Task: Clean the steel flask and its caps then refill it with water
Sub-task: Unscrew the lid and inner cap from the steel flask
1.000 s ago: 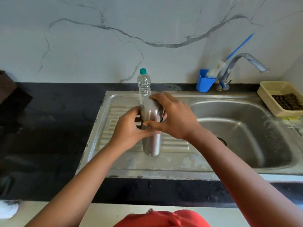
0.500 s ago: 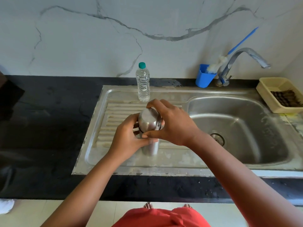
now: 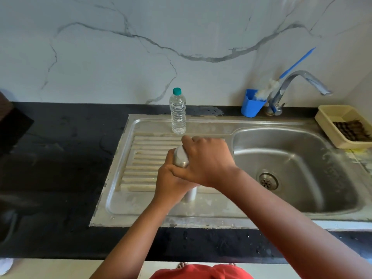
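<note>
Both hands' grip around steel flask

Steel flask mostly buried under both hands, only bit of shiny top and sliver of base peeking out. Cap hidden by right hand, can't tell if on or off. Left hand fingers wrap round behind, out of sight. Yellow tray chopped by right edge, dark stuff inside too small to make out. Dark object at left edge cut off, no clue what it is.
</note>
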The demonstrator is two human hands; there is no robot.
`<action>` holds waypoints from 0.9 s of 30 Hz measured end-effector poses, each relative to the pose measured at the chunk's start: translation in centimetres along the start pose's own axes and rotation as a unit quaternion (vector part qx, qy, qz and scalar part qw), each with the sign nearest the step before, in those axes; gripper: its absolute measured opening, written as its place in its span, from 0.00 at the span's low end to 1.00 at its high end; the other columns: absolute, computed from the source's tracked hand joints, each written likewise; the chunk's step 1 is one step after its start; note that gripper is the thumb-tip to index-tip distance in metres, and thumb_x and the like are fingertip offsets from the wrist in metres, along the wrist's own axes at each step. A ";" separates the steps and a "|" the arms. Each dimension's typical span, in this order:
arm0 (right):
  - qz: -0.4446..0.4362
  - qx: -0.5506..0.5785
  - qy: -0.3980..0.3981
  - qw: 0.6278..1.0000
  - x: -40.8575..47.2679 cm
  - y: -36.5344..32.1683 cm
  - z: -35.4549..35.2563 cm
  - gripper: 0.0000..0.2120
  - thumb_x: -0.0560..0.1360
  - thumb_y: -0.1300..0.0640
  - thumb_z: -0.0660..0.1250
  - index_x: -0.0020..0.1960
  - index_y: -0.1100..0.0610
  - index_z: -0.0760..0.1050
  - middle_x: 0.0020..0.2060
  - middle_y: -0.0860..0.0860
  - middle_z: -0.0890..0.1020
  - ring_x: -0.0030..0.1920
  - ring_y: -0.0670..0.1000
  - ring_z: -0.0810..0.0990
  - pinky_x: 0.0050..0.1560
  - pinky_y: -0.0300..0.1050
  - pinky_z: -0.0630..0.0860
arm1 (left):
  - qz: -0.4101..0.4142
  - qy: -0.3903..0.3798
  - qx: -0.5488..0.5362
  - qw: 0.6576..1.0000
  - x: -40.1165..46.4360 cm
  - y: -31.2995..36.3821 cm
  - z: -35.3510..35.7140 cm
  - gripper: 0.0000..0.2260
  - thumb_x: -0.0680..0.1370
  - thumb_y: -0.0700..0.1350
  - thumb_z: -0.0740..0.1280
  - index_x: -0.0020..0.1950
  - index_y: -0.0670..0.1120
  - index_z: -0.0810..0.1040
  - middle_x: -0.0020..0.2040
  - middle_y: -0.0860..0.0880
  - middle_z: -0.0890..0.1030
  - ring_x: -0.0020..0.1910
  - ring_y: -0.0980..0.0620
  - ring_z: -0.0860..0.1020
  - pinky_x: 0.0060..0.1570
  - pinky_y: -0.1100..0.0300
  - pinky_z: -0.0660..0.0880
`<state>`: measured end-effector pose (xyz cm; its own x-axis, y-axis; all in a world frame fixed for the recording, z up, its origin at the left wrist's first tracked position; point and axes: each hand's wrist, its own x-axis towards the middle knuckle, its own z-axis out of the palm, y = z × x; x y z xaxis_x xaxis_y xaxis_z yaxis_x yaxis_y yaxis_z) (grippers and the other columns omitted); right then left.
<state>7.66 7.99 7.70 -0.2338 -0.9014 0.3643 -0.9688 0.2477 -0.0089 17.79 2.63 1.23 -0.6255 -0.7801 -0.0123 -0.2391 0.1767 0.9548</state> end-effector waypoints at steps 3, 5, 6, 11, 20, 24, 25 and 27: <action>-0.024 0.083 0.068 0.994 -0.1 0.9 1.2 0.26 0.64 0.29 0.60 0.36 0.52 0.62 0.26 0.48 0.72 0.25 0.52 0.66 0.30 0.40 0.54 | 0.001 -0.001 0.016 1.000 0.5 -0.5 0.2 0.24 0.64 0.47 0.81 0.51 0.62 0.70 0.42 0.61 0.82 0.40 0.63 0.80 0.32 0.68 0.76; -0.039 0.120 0.071 0.990 0.0 1.4 1.4 0.25 0.64 0.31 0.62 0.36 0.52 0.61 0.27 0.47 0.70 0.27 0.51 0.65 0.30 0.41 0.54 | 0.002 0.006 0.011 1.000 0.6 -0.9 0.2 0.24 0.64 0.46 0.81 0.53 0.58 0.73 0.42 0.59 0.82 0.41 0.61 0.81 0.34 0.65 0.77; -0.065 0.128 0.065 0.988 0.2 1.7 1.3 0.25 0.64 0.32 0.63 0.36 0.53 0.62 0.27 0.47 0.70 0.28 0.51 0.65 0.30 0.42 0.55 | 0.004 0.003 0.000 1.000 0.5 -0.8 0.2 0.24 0.63 0.44 0.81 0.53 0.57 0.74 0.42 0.58 0.83 0.41 0.60 0.81 0.36 0.64 0.78; -0.210 0.134 -0.163 0.955 2.7 3.9 -1.1 0.22 0.67 0.40 0.72 0.51 0.53 0.72 0.43 0.46 0.74 0.41 0.49 0.72 0.37 0.48 0.73 | 0.001 -0.040 -0.047 0.998 0.7 -1.2 -0.2 0.23 0.63 0.37 0.82 0.51 0.54 0.77 0.43 0.55 0.85 0.44 0.55 0.84 0.46 0.54 0.82; -0.167 0.110 -0.234 0.951 2.4 0.8 -5.5 0.27 0.72 0.38 0.67 0.68 0.45 0.70 0.65 0.47 0.71 0.63 0.52 0.70 0.58 0.49 0.74 | 0.017 -0.049 -0.064 0.997 0.1 -0.5 -0.4 0.28 0.66 0.33 0.79 0.47 0.67 0.75 0.41 0.64 0.82 0.42 0.60 0.82 0.38 0.69 0.77; -0.053 -0.065 -0.215 0.973 1.8 -0.6 -4.6 0.28 0.76 0.34 0.55 0.62 0.55 0.70 0.46 0.50 0.67 0.48 0.55 0.77 0.39 0.48 0.71 | 0.023 -0.041 -0.060 0.997 0.1 -0.5 -0.4 0.28 0.63 0.32 0.80 0.48 0.62 0.77 0.41 0.57 0.84 0.40 0.59 0.83 0.39 0.65 0.78; -0.074 -0.052 -0.204 0.975 1.5 -0.6 -4.5 0.22 0.78 0.39 0.58 0.61 0.55 0.70 0.45 0.50 0.67 0.47 0.55 0.78 0.38 0.47 0.69 | 0.022 -0.042 -0.056 0.997 0.2 -0.8 -0.3 0.27 0.62 0.33 0.80 0.50 0.58 0.76 0.40 0.56 0.84 0.39 0.57 0.83 0.38 0.64 0.78; -0.124 -0.009 -0.195 0.973 1.3 -0.4 -4.6 0.17 0.78 0.47 0.61 0.63 0.54 0.70 0.50 0.50 0.70 0.50 0.54 0.77 0.41 0.44 0.68 | 0.019 -0.034 -0.048 0.998 0.2 -1.0 -0.3 0.27 0.62 0.34 0.80 0.51 0.55 0.74 0.40 0.57 0.83 0.38 0.58 0.82 0.38 0.62 0.79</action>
<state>8.08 8.35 12.48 -0.0098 -0.9996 -0.0270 -0.9986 0.0084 0.0529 18.13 2.10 0.33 -0.6827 -0.7307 0.0074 -0.1438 0.1443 0.9790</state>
